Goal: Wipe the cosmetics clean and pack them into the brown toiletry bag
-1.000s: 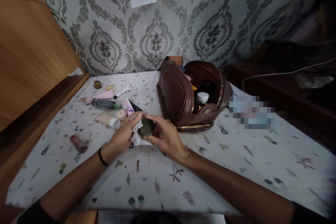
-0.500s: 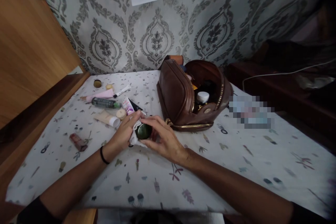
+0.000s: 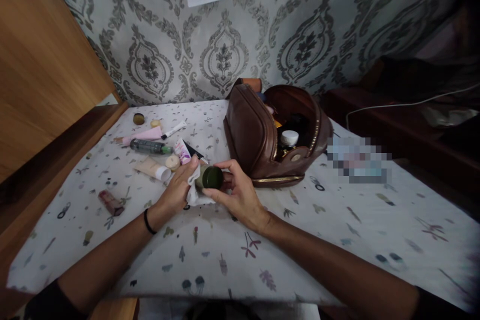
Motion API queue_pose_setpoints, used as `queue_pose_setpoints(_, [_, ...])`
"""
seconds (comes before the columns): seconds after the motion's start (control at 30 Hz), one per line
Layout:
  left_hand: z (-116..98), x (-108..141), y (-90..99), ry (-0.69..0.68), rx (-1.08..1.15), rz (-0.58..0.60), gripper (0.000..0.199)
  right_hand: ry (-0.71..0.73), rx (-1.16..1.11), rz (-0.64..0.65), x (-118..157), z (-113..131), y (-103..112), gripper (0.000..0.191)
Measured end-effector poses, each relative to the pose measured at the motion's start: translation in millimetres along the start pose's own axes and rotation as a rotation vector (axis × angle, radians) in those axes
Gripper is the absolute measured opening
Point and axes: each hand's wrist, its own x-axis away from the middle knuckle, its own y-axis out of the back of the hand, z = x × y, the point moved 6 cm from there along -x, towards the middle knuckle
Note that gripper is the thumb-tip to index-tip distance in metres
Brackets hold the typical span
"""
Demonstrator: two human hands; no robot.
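Note:
A small jar with a dark green lid (image 3: 212, 178) is held between both hands over the middle of the table. My right hand (image 3: 242, 197) is closed round its lid end, thumb below and fingers above. Bunched against the jar's other end is a white cloth or tissue (image 3: 195, 195), gripped in my left hand (image 3: 176, 191). Just beyond my left hand lie a beige tube with a white cap (image 3: 153, 169), a round cream-coloured container (image 3: 172, 162) and a white-and-purple tube (image 3: 182, 151).
An unzipped brown leather bag (image 3: 249, 135) stands right of centre with a white-capped bottle (image 3: 290, 138) inside. A dark bottle (image 3: 150, 146), pink tube (image 3: 144, 134) and reddish lipstick-like piece (image 3: 111, 203) lie left. A wooden panel (image 3: 45, 60) borders the left side.
The jar has tilted and shifted slightly up and right, so more of its side shows out of the cloth. My right fingers have moved round the lid.

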Motion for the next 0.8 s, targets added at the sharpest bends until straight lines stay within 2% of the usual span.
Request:
queue_pose_setpoints(0.07, [-6,2,-7.7,-0.053,-0.076,0.051,0.042,-0.038,-0.024,-0.014,-2,-3,1,0.051])
queue_pose_setpoints(0.17, [-11,4,-14.6,-0.099,-0.145,0.104,0.038,-0.054,-0.07,0.015,-4,-5,0,0.051])
queue_pose_setpoints(0.27, [-13,4,-14.1,-0.107,-0.14,0.095,0.033,-0.025,-0.106,0.072,-4,-2,-4,0.053])
queue_pose_setpoints(0.4, [-14,-1,-8.0,-0.127,-0.143,0.037,0.04,0.05,-0.104,0.124,0,3,-9,0.059])
queue_pose_setpoints(0.6, [-5,-8,-1.1,-0.062,-0.075,-0.005,0.043,0.172,0.018,0.124,2,8,-8,0.051])
queue_pose_setpoints(0.67, [0,-8,-2.2,-0.015,-0.017,-0.001,0.043,0.148,0.013,0.102,1,7,-7,0.05])
queue_pose_setpoints(0.8, [7,-6,-6.1,0.077,0.074,0.007,0.05,0.004,-0.038,0.081,-2,1,-6,0.048])
